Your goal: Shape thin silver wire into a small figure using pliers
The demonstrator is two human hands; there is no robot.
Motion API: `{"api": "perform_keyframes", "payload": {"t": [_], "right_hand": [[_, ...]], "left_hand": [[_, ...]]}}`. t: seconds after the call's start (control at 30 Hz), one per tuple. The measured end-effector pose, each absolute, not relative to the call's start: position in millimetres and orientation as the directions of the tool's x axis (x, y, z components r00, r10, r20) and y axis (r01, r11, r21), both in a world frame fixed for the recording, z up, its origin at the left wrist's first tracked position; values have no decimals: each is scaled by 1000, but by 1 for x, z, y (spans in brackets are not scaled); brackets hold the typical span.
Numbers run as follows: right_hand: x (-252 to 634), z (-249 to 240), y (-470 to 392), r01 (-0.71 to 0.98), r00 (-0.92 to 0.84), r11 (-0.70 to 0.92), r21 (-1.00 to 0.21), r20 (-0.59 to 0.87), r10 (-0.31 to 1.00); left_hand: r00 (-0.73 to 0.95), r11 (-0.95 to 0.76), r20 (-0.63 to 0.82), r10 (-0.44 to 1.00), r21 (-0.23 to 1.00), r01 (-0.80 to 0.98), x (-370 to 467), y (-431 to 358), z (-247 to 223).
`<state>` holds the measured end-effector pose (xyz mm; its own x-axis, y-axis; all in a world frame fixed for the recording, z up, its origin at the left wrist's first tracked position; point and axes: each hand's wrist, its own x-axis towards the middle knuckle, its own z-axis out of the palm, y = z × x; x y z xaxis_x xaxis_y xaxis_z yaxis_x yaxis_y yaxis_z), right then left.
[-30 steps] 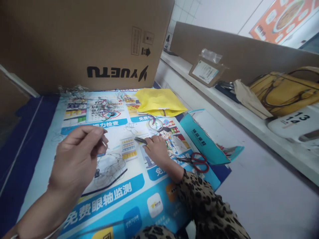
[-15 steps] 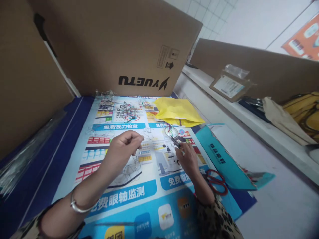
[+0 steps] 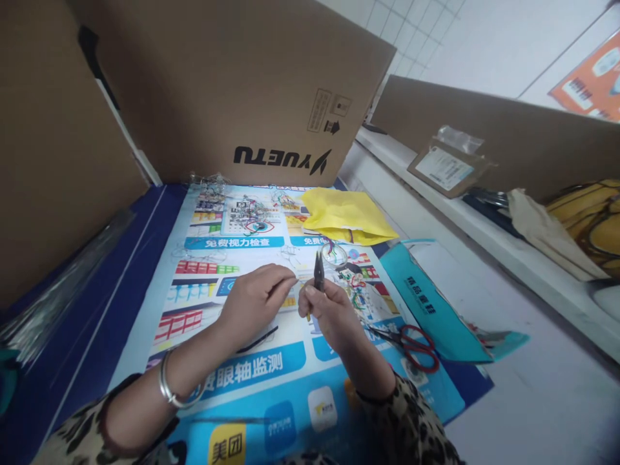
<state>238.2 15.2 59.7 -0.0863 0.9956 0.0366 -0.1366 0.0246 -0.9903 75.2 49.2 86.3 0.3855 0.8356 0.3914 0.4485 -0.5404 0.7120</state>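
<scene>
My right hand (image 3: pixel 334 316) grips a pair of needle-nose pliers (image 3: pixel 318 270), their jaws pointing up and away from me. Close beside it on the left, my left hand (image 3: pixel 254 303) is closed in a pinch, its fingertips towards the pliers. Whatever sits in that pinch is too small to make out. Just beyond the pliers lies a clear round dish (image 3: pixel 343 259) with coloured strands at its edge. Small coloured pieces (image 3: pixel 358 290) lie to the right of my right hand. Red-handled scissors (image 3: pixel 420 350) rest nearer my right forearm.
A printed poster (image 3: pixel 145 336) covers the table. Thin tangled wire pieces (image 3: pixel 252 210) lie at the back, before a large cardboard panel (image 3: pixel 217 84). A yellow pouch (image 3: pixel 346 213) and a teal box (image 3: pixel 421 297) are on the right. Clear plastic (image 3: pixel 62 278) lies at left.
My right hand has moved left with the pliers, from the round dish to beside my left hand, and the jaws now point upward. My left hand has shifted slightly right and nearer me.
</scene>
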Motion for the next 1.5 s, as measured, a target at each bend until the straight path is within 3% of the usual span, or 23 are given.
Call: {"api": "perform_keyframes", "payload": {"t": [0.2,0.43,0.63,0.93,1.1,1.2,1.3,1.4,1.5], "right_hand": [[236,55,12,-161,-25,64,-985,69,997],[225,40,5,-166,62,112,-980,103,993],[220,37,2,-192,39,78,-978,72,997],[225,35,7,-544,-131,-86,-835,-17,991],[227,36,4,-511,-205,-136,-849,-34,978],[228,36,2,-461,-193,-122,-879,-35,981],[230,33,1,-326,-66,-27,-945,-5,998],[236,33,3,1,106,108,-994,107,989],[242,36,6,455,146,290,-842,392,908]], "left_hand": [[327,-234,154,932,947,221,77,50,83],[308,-109,68,949,987,119,81,45,80],[303,-63,60,951,998,2,83,44,76],[350,-96,105,931,995,-42,78,49,70],[394,-143,149,907,989,-44,79,48,65],[410,-171,183,893,983,-66,79,48,64],[407,-109,131,904,991,-77,80,46,62],[371,27,37,928,985,-168,84,43,61],[388,159,-37,921,945,-287,88,38,61]]}}
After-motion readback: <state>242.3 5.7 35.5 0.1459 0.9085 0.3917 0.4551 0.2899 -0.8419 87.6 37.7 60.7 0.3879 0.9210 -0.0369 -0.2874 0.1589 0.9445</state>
